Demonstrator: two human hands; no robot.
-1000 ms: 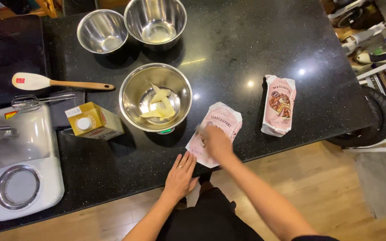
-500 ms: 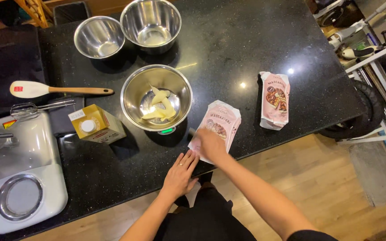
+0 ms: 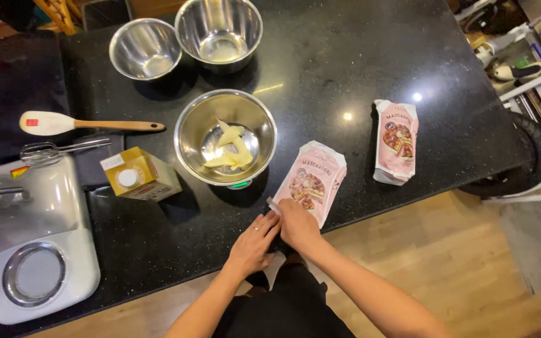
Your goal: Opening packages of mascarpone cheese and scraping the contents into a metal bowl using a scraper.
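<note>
Your two hands meet at the near edge of the surface, right on the lower end of the pink packet. Your right hand is closed over the packet's near corner, gripping it. Your left hand lies just beside it with the fingers stretched toward the same corner, the fingertips touching or almost touching the packet's edge; you cannot tell from this view whether they pinch it.

The packet lies flat on the dark surface, close to the near edge and a little right of the middle. Its long axis runs diagonally, from the near-left end under your hands up and away to the far-right. So the body of the packet stretches away from you and slightly rightward of both hands, and your right hand is the one nearer to its length.

Just left of the packet's far end sits a steel bowl with pale yellow pieces inside, resting on a small scale. A second pink packet lies well apart toward the right edge. A yellow carton stands left of the bowl, a spatula lies beyond it, and two empty steel bowls sit at the far edge.
</note>
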